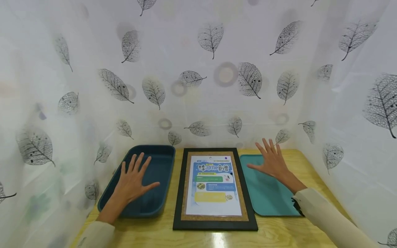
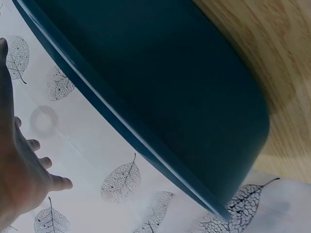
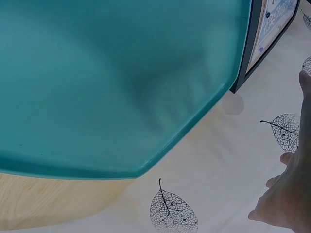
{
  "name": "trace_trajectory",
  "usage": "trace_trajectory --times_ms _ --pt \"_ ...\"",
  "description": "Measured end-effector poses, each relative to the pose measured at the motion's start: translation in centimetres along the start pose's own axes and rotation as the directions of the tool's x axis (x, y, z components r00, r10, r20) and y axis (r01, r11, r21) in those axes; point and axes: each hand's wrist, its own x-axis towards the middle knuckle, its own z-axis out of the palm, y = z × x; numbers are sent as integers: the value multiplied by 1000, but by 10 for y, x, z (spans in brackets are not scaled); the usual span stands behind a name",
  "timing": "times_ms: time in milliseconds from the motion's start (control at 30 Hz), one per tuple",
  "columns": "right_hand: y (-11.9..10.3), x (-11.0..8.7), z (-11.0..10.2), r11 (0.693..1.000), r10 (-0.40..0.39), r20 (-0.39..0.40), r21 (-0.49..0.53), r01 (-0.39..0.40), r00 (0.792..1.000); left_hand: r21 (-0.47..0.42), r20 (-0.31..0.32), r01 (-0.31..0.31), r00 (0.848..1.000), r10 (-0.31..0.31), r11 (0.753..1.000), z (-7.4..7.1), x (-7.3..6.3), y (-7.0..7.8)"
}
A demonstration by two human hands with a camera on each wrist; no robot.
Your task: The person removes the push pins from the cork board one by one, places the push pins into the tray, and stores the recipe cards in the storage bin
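While both forearms run out of the head view at the bottom edge, each wrist view catches only a sliver of its own hand at the frame's side. The left hand is spread flat, fingers straight and apart, over the dark blue bin at the table's left edge, holding nothing; whether the palm touches the bin floor cannot be told. The right hand is likewise splayed over the far end of the teal tray toward the table's right edge, empty. Between them, at the middle, lies one framed poster, its small print too fine to read. Count: one bin, one tray, one frame, two hands. The leaf-print curtain closes off the wooden table on three sides.
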Motion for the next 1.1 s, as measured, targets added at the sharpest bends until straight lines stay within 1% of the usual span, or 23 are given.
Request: trace_trajectory --times_ms 167,367,467,600,700,833,900,1100 --pt "-4 3 3 1000 -4 4 5 4 1000 -5 10 -10 1000 10 1000 1 4 8" --pt "-10 7 6 999 -2 33 32 1 999 -24 42 -10 999 11 1000 5 10 18" --pt "-12 9 7 1000 1 41 31 -2 999 -25 35 -12 999 13 1000 7 12 23" --pt "-16 10 10 1000 6 53 30 -8 999 -35 7 -22 1000 22 999 9 15 28" --pt "-17 12 12 999 7 60 32 -9 998 -49 10 -22 1000 23 999 11 17 32" --pt "-21 14 13 999 -1 55 33 -1 998 -56 30 -15 999 17 998 13 20 39" --pt "-23 15 13 999 -3 57 38 1 998 -61 30 -14 999 16 998 15 21 41" --pt "-29 18 13 999 7 97 35 -11 995 -78 55 -7 998 12 997 19 25 50"
